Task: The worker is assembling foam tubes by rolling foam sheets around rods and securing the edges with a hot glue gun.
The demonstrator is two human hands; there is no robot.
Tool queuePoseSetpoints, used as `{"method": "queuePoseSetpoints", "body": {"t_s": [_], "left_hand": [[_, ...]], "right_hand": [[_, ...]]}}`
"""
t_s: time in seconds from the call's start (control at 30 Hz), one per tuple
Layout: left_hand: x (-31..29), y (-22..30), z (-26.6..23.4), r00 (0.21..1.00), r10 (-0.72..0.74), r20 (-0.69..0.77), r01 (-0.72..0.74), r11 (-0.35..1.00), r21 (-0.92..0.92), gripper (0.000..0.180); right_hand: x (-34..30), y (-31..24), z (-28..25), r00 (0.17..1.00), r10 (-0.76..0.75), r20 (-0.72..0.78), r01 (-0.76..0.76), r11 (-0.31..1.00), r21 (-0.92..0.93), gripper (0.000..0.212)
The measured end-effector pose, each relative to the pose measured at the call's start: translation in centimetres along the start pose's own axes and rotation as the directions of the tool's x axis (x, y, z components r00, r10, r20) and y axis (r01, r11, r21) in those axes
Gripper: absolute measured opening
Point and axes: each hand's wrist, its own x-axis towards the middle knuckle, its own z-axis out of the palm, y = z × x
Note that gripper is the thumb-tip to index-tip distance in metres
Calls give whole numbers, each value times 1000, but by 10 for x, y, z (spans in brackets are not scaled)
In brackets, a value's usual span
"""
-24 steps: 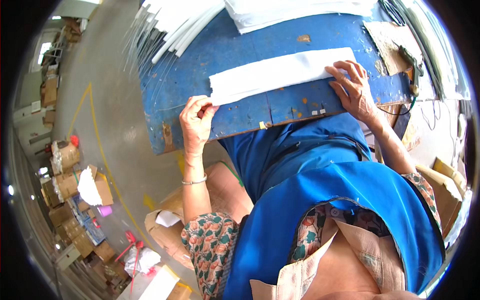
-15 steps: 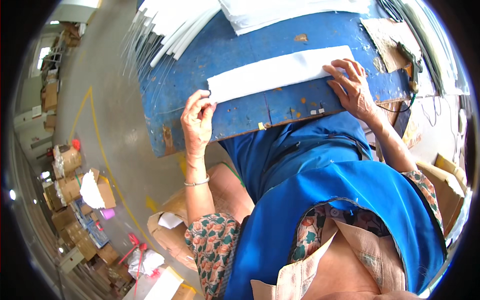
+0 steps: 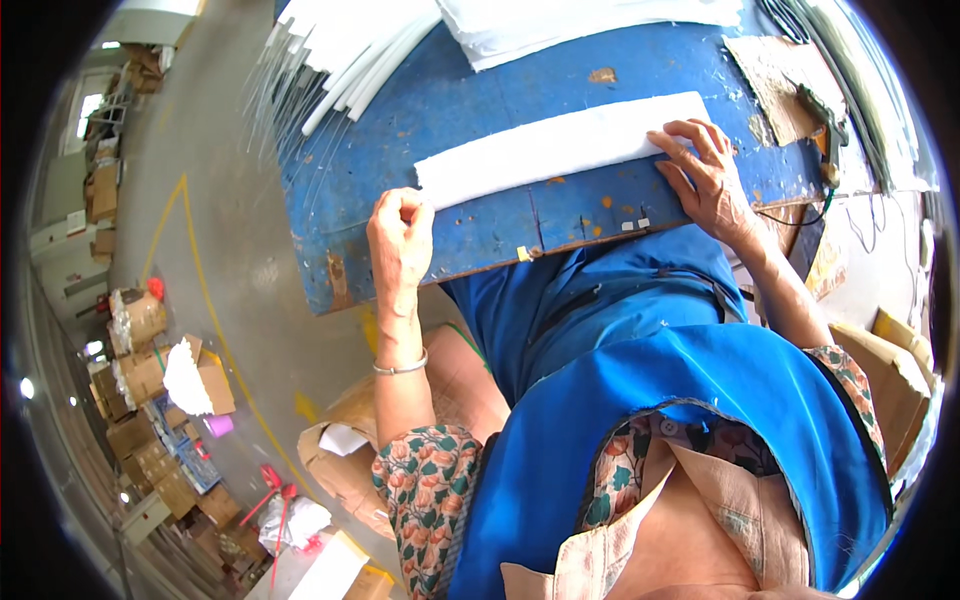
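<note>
A long white folded strip [image 3: 560,142], looking like soft sheet or fabric, lies slantwise across the blue worktable [image 3: 480,110]. At its left end is my left hand [image 3: 402,240], closed in a pinch against the near corner. Whatever sits between those fingertips is hidden. My right hand [image 3: 708,178] rests over the strip's right end, its fingers bent and apart, some of them touching the white surface.
Thin white tubes or rods [image 3: 365,75] stick out over the table's far left. A stack of white sheets [image 3: 590,25] lies at the back. On the right are a piece of cardboard [image 3: 775,85] and a dark corded hand tool [image 3: 830,135]. Cardboard boxes [image 3: 150,370] stand on the floor at left.
My left hand has curled its fingers tighter and turned inward at the strip's left end, shifting slightly right. The right hand and the strip look almost unmoved.
</note>
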Motion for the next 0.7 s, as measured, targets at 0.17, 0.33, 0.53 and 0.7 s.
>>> {"method": "queuePoseSetpoints", "body": {"t_s": [0.17,0.33,0.53,0.7], "left_hand": [[-2,10,1,996,-81,-40,78,994,-73,10],[-2,16,5,986,-69,-150,71,997,8,14],[-13,21,11,954,226,-195,-172,950,262,18],[-23,34,14,886,396,-240,-271,864,423,16]], "right_hand": [[0,0,1,1000,-5,-13,5,1000,4,35],[-1,0,1,1000,7,-24,-6,1000,24,35],[1,1,1,998,-29,-59,32,999,36,37],[-1,2,2,998,-22,-63,25,999,43,34]]}}
